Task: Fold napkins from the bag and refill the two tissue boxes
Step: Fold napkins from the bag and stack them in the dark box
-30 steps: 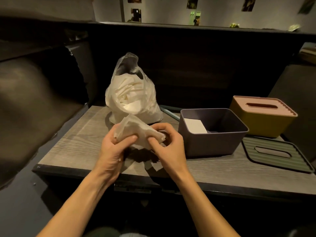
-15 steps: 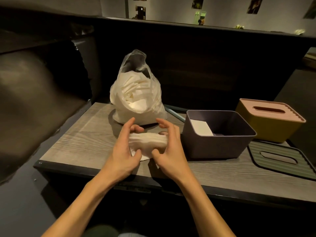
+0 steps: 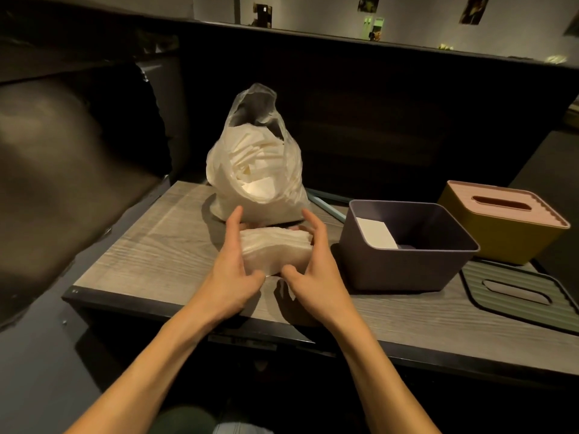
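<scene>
A folded white napkin (image 3: 275, 250) lies flat between my two hands on the wooden table (image 3: 150, 258). My left hand (image 3: 230, 270) holds its left end, fingers straight along the side and thumb under the near edge. My right hand (image 3: 316, 270) holds the right end the same way. Behind them stands a clear plastic bag (image 3: 257, 170) stuffed with white napkins. To the right is an open purple tissue box (image 3: 404, 264) with one folded napkin (image 3: 374, 231) inside. A yellow tissue box (image 3: 507, 227) with a pink slotted lid stands further right.
A green slotted lid (image 3: 513, 291) lies flat at the table's right front. A dark padded seat (image 3: 62, 170) rises to the left, and a dark partition wall stands behind the table. A thin blue strip (image 3: 326, 205) lies behind the purple box.
The crumpled napkin held up in both hands has been lowered toward the table and flattened into a folded rectangle. Both hands now hold its ends with straighter fingers.
</scene>
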Demonstrator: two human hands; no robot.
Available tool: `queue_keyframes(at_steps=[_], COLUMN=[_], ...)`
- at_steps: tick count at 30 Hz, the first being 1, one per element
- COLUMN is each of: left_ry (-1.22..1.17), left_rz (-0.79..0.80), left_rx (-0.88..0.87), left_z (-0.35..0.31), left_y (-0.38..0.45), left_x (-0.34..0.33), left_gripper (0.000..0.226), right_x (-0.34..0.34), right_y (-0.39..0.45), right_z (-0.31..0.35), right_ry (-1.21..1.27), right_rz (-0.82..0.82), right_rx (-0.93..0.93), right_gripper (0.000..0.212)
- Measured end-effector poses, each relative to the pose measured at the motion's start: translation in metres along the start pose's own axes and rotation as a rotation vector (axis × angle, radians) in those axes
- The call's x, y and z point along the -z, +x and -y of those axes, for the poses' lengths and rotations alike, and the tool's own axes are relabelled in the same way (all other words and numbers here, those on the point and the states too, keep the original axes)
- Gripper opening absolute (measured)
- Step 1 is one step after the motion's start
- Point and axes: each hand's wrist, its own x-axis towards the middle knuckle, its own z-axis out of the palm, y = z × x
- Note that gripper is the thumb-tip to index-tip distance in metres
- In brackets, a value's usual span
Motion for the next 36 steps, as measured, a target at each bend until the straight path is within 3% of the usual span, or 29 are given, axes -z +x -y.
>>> queue_keyframes(at_steps=[3,8,12,15,20,24,27,31,36], left_ry=[-0.051,-0.131,-0.106,-0.067,0.018,-0.016,-0.06,0.015,-0.021], left_rz=[0.026,-0.176,-0.077,-0.06,-0.041,-0.12,-0.129,-0.016,-0.123], left_rx=[-0.003,-0.031,0.027,-0.031,0.013,0.029,0.055,0.024,-0.006], left_z=[0.002,0.008,0.007,0.005,0.007,0.004,0.003,0.0,0.003], left_y=[0.004,0.014,0.012,0.007,0.009,0.008,0.009,0.008,0.009], left_x=[-0.004,-0.003,0.001,-0.001,-0.005,-0.004,-0.002,-0.008,-0.003], left_gripper=[0.117,0.113,0.116,0.109,0.098,0.086,0.092,0.106,0.101], right_x=[-0.004,0.001,-0.002,-0.005,-0.004,-0.003,-0.002,-0.006,-0.001], right_y=[0.0,0.001,0.0,-0.003,-0.004,-0.006,-0.005,-0.007,-0.005], right_z=[0.002,-0.001,0.006,0.009,0.009,0.009,0.01,0.013,0.006], right_ry=[-0.012,0.106,0.048,-0.088,-0.117,-0.086,-0.081,-0.188,-0.059], right_rz=[0.051,-0.118,-0.054,0.006,-0.069,-0.076,-0.086,0.047,-0.119], right_rx=[0.011,-0.051,-0.066,0.009,0.016,0.016,0.008,0.042,0.008], right_gripper=[0.106,0.099,0.108,0.116,0.098,0.085,0.084,0.1,0.085])
